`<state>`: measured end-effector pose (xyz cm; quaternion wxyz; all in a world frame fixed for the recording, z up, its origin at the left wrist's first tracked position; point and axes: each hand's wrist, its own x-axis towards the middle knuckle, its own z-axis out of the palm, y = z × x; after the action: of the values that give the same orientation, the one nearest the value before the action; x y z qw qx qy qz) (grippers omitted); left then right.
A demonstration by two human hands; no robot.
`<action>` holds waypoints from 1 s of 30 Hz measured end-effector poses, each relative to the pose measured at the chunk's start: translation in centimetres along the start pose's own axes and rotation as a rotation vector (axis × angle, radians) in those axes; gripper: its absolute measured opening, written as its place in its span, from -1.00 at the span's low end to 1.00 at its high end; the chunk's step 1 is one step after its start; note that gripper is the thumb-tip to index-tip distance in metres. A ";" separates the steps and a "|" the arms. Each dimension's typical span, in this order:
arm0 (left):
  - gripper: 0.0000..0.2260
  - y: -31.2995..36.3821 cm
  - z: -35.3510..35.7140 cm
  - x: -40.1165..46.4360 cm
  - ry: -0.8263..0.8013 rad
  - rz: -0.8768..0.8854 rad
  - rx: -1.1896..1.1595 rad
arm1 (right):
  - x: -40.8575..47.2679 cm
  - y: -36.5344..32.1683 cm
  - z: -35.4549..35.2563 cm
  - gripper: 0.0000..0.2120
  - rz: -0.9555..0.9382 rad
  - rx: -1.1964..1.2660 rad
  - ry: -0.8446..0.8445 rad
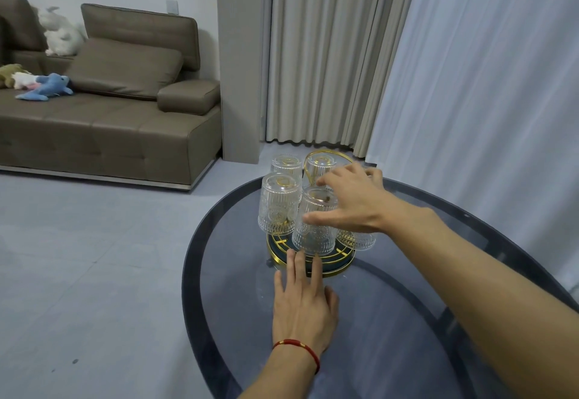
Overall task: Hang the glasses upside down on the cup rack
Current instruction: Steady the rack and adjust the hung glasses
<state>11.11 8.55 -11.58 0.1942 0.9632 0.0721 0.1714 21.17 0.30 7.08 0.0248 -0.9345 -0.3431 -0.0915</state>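
Glasses (279,204) hang inverted on my cup rack (313,260); both hands spread, right hand (351,201) over them, left hand (304,301) bracing the base; little seems left.

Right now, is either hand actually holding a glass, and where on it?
Neither. The right hand is spread open above the upside-down glasses; the left hand lies flat against the rack base.

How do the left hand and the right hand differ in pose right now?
The left hand lies flat and low on the glass table, fingertips at the cup rack base; the right hand is raised among the hanging glasses. The left wears a red bracelet; the right wrist is bare. Both are open, fingers spread, gripping nothing visibly.
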 end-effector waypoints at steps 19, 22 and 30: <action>-0.48 0.1 -0.4 0.0 0.001 0.010 0.011 | -0.7 -1.1 0.2 -0.23 -0.032 0.029 0.045; -0.46 0.1 -0.5 -0.1 0.006 0.017 0.007 | -0.9 -1.1 0.1 -0.26 -0.046 0.048 0.053; -0.45 0.2 -0.6 -0.1 0.002 0.022 0.018 | -1.2 -1.3 0.3 -0.27 -0.065 0.073 0.085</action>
<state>10.80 8.58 -11.02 0.1835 0.9655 0.0633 0.1737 19.43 0.56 6.54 0.0707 -0.9166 -0.3750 -0.1194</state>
